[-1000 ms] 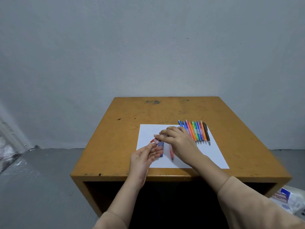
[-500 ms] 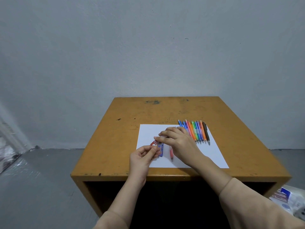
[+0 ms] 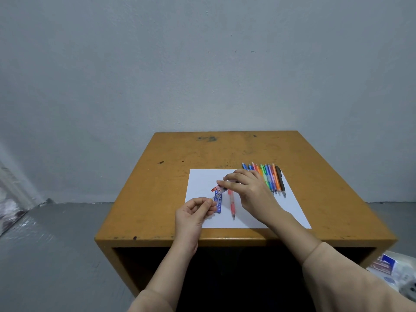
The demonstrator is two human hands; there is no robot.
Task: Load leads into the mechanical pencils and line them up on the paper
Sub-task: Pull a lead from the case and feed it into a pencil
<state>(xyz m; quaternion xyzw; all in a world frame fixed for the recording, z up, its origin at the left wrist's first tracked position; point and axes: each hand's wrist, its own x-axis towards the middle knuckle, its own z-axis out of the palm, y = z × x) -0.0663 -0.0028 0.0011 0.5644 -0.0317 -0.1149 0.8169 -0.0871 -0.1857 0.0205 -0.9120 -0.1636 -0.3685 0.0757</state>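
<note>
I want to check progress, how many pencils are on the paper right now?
About 9. Some eight lie side by side in a row at the paper's far right corner, and a red pencil lies alone mid-sheet. The right hand covers part of the row, so more may be hidden.

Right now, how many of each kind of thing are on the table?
Mechanical pencils in the row: about 9 (tightly packed, partly behind the right hand)
Red pencil lying apart: 1
Blue lead case: 1
Paper sheet: 1
Total: about 12
</note>
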